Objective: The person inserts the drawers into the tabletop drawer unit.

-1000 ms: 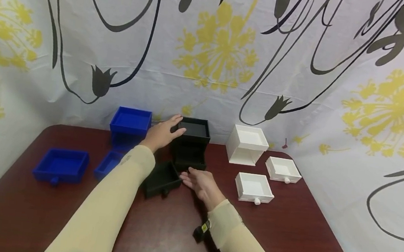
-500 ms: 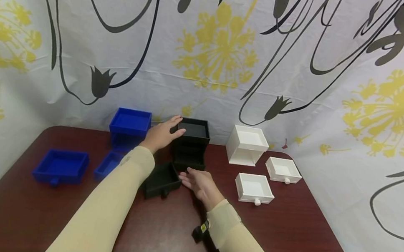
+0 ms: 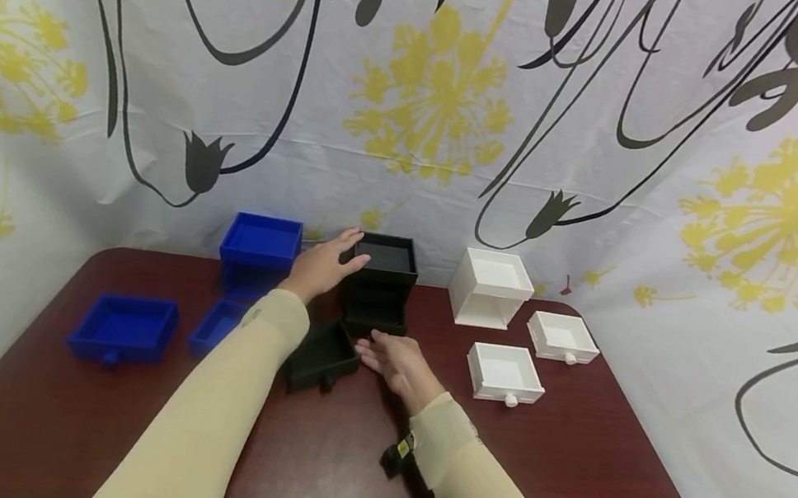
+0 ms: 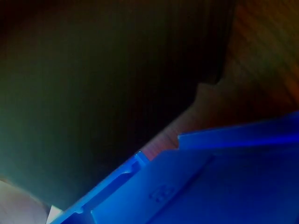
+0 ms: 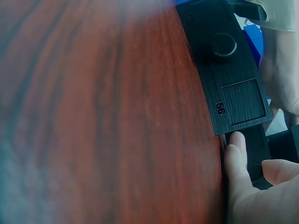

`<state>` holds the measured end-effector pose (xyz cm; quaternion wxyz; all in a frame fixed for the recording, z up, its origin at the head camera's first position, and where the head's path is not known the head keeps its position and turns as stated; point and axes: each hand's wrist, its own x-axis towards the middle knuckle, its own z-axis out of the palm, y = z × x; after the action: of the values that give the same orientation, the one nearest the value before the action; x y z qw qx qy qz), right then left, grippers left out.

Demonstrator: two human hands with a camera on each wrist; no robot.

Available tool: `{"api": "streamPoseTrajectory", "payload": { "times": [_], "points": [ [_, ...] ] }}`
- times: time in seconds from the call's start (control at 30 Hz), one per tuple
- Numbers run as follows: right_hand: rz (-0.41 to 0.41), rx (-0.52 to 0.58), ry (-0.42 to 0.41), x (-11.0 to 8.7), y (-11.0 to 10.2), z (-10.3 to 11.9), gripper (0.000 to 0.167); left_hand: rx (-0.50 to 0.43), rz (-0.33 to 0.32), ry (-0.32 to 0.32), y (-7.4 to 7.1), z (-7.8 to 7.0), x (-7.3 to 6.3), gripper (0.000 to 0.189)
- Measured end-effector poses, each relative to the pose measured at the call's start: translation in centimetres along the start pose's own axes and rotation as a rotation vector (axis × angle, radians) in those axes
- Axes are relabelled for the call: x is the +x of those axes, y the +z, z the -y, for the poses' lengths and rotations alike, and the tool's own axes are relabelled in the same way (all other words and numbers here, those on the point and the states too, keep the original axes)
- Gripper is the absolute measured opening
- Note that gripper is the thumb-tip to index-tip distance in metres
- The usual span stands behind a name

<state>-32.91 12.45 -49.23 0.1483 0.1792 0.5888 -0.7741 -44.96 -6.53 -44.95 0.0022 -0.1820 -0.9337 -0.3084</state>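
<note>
A small black drawer cabinet [image 3: 385,254] stands at the back middle. My left hand [image 3: 320,268] is at its upper left edge, fingers extended and thumb spread. In the left wrist view the dark side of the cabinet [image 4: 88,98] fills much of the picture. In front of it, a loose black drawer [image 3: 321,354] lies turned at an angle on the table. Its knobbed front [image 5: 201,65] shows in the right wrist view. My right hand [image 3: 401,368] has its palm turned sideways, with fairly straight fingers right at the drawer's right corner. Behind that corner is a lower black front with a knob [image 5: 254,172].
A blue cabinet [image 3: 261,239] stands left of the black one, with two blue drawers [image 3: 123,327] before it, one partly behind the left sleeve. To the right are a white cabinet [image 3: 490,285] and two white drawers [image 3: 506,372]. A patterned cloth [image 3: 430,120] hangs behind the table.
</note>
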Motion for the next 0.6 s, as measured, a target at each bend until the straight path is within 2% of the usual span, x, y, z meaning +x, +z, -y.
{"api": "streamPoseTrajectory", "payload": {
  "times": [0.6],
  "points": [
    [-0.006,-0.011,-0.001,0.51,0.20,0.37,0.042,0.011,0.016,0.001,-0.17,-0.15,0.13,0.077]
  ]
}}
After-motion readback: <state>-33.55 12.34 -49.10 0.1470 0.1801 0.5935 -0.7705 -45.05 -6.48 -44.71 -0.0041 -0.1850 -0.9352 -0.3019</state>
